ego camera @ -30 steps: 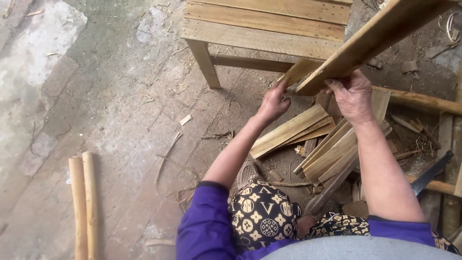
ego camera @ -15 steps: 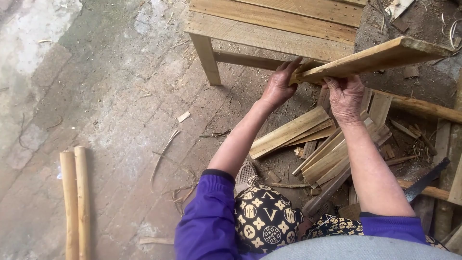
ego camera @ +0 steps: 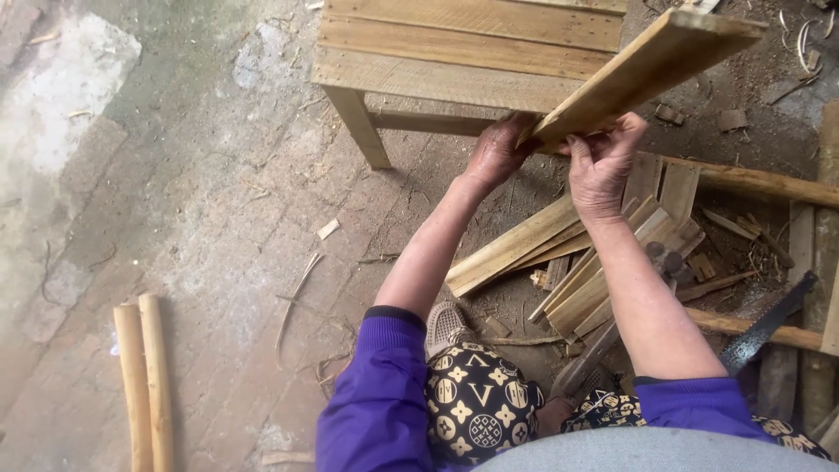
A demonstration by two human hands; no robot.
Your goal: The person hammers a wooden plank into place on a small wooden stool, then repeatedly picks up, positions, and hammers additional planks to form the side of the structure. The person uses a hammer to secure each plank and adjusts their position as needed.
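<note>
Above a brick floor (ego camera: pixel 175 227), left hand (ego camera: pixel 498 150) and right hand (ego camera: pixel 603 162) clamp the near end of a pale, rough-sawn plank (ego camera: pixel 647 61), tilted upward.

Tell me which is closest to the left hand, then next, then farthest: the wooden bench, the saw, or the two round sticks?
From the left hand:
1. Wooden bench, just above it.
2. Saw, lower right on the ground.
3. Two round sticks, far lower left on the bricks.
</note>
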